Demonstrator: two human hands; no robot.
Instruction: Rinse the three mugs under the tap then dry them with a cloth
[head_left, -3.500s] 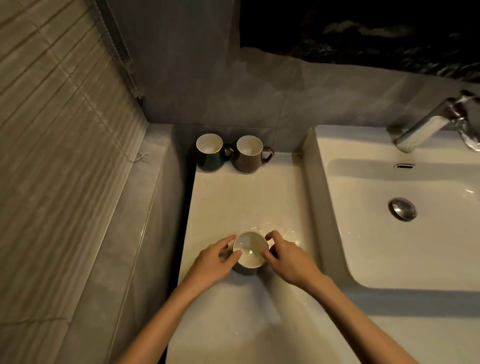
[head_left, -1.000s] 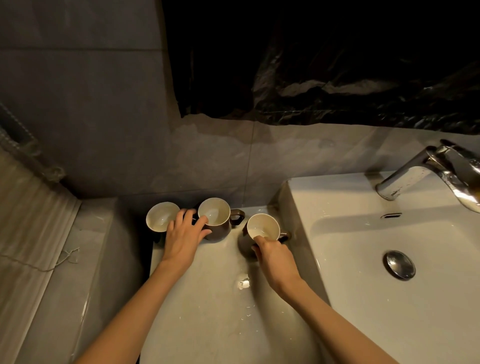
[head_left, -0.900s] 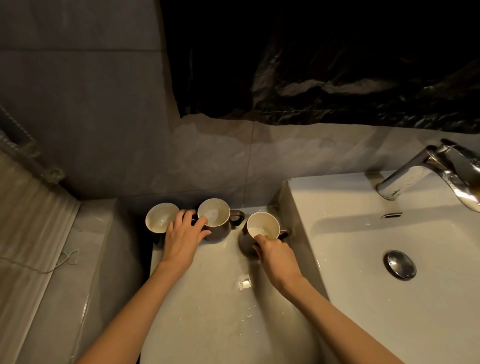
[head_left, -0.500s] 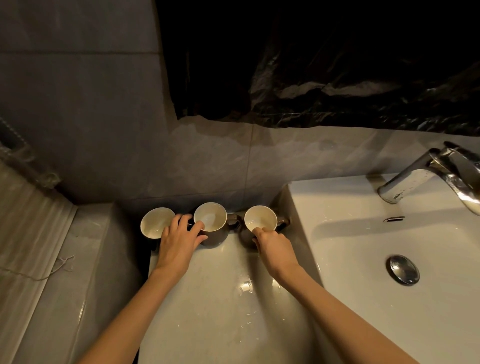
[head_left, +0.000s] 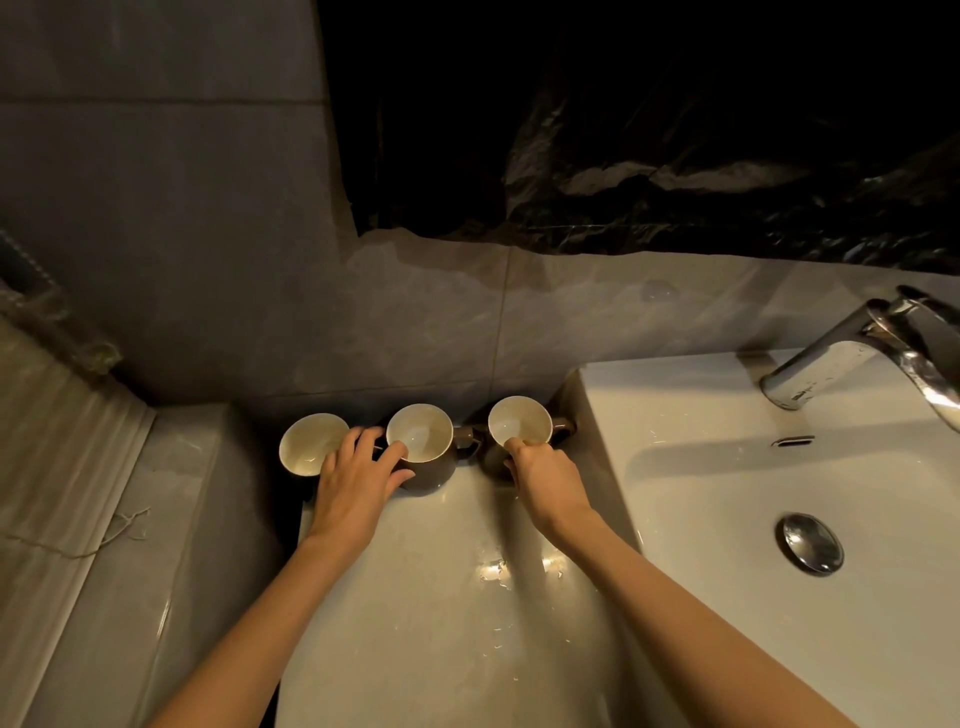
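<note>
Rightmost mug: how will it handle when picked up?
The rightmost mug seems glazed ceramic: likely rigid, heavy, chippable against the basin wall beside it. Droplets on the counter hint it may be wet, slippery. The right hand grips its rim.

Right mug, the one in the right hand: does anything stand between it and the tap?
Only the sink's raised left wall, just beside the right mug. The right hand pinches its rim and would probably have to lift it over that wall to reach the tap. Nothing else visible is in the way.
</note>
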